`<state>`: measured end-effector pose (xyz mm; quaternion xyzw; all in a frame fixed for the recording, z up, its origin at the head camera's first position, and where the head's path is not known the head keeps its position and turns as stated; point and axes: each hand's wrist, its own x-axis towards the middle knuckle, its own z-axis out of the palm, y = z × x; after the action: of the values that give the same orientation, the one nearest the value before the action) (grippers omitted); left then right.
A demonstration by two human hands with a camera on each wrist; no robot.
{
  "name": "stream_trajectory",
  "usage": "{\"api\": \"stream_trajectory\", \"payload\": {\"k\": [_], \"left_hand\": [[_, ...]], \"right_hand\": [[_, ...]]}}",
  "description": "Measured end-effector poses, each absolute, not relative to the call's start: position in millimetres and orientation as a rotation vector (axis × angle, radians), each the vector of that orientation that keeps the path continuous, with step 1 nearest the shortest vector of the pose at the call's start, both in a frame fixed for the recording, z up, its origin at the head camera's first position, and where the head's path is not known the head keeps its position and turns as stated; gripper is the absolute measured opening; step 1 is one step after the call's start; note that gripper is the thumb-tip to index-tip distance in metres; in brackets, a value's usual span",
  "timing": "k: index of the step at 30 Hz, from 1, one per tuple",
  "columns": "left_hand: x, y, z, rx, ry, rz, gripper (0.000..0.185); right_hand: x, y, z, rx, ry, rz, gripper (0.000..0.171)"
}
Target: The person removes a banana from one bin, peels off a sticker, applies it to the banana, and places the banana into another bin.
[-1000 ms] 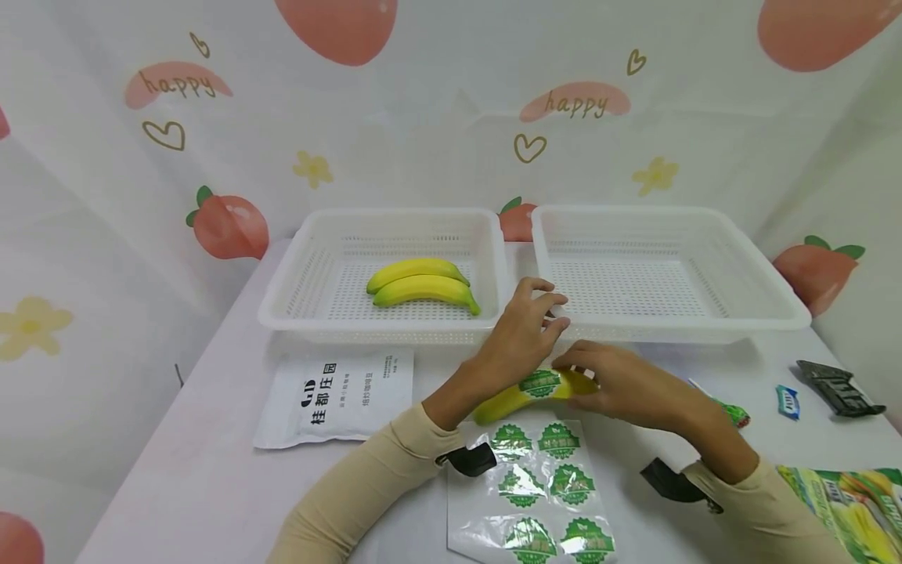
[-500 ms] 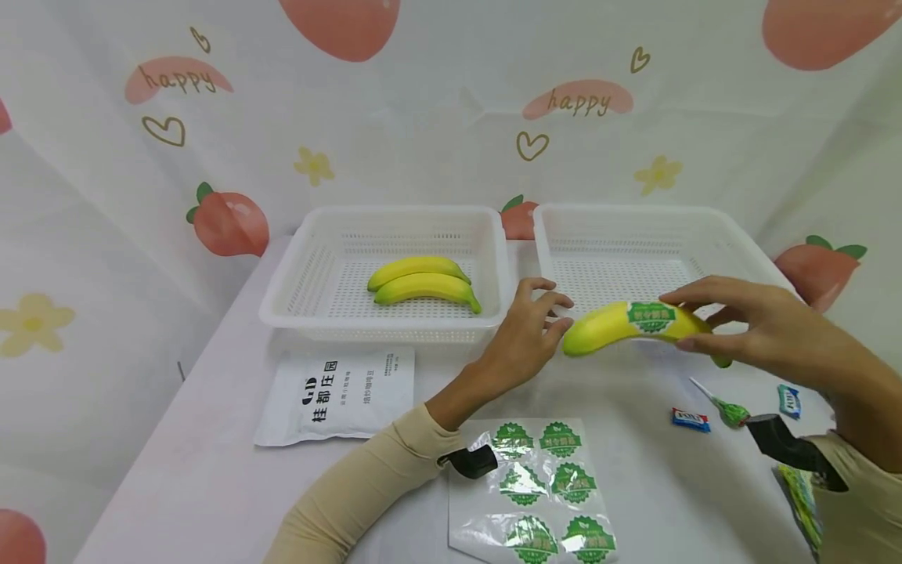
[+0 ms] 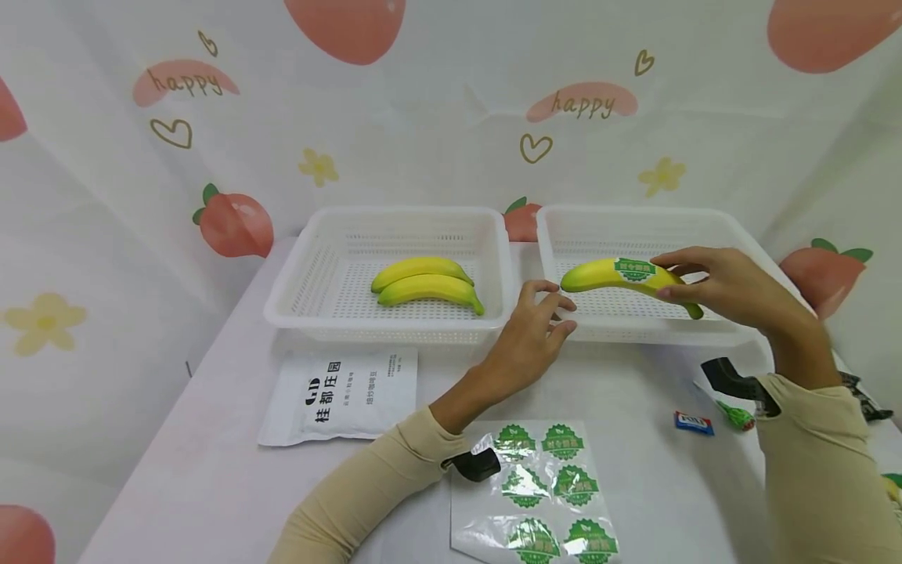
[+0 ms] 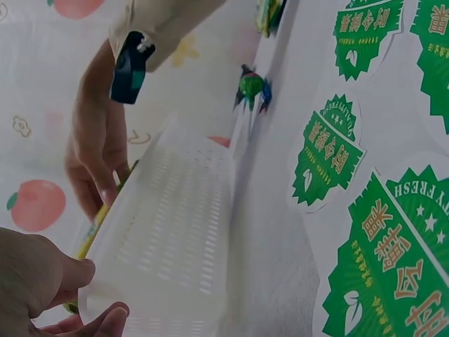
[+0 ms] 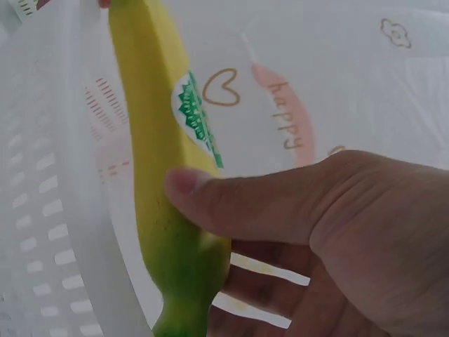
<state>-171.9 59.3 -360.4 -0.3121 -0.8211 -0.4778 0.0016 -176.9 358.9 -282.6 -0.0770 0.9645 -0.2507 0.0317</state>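
My right hand (image 3: 669, 280) grips a yellow banana (image 3: 599, 276) by its green stem end, thumb in front and fingers behind. The banana carries a round green sticker (image 3: 634, 269) and hangs level over the right white basket (image 3: 712, 219). In the right wrist view the thumb lies across the banana (image 5: 154, 161) just below the sticker (image 5: 196, 119). My left hand (image 3: 560, 315) sits at that basket's front left corner, fingers relaxed, holding nothing. In the left wrist view its fingertips (image 4: 77, 270) lie right by the basket corner (image 4: 175, 232).
The left white basket (image 3: 395, 213) holds two plain bananas (image 3: 426, 283). A sheet of green stickers (image 3: 546, 489) lies at the table's front, a white printed pouch (image 3: 341, 395) to its left. A small wrapped candy (image 3: 694, 423) and a green lollipop (image 3: 733, 415) lie at the right.
My right hand lifted the stickered banana off the table by the sticker sheet and carried it right and away, over the right basket. The left hand stayed at the basket corner.
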Motion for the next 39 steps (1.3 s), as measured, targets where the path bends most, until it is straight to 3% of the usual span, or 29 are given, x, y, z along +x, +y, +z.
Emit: {"api": "stream_trajectory", "payload": {"k": [21, 31, 39], "left_hand": [[-169, 59, -360, -0.962, -2.592, -1.469, 0.025], [-169, 60, -360, -0.97, -2.589, -1.436, 0.027], [-169, 61, -361, -0.959, -2.604, -1.42, 0.028]], "right_hand": [[-209, 366, -313, -0.192, 2.785, -0.724, 0.057], [-213, 365, -324, -0.27, 2.752, -0.61, 0.039], [-213, 364, -323, -0.307, 2.722, -0.677, 0.05]]}}
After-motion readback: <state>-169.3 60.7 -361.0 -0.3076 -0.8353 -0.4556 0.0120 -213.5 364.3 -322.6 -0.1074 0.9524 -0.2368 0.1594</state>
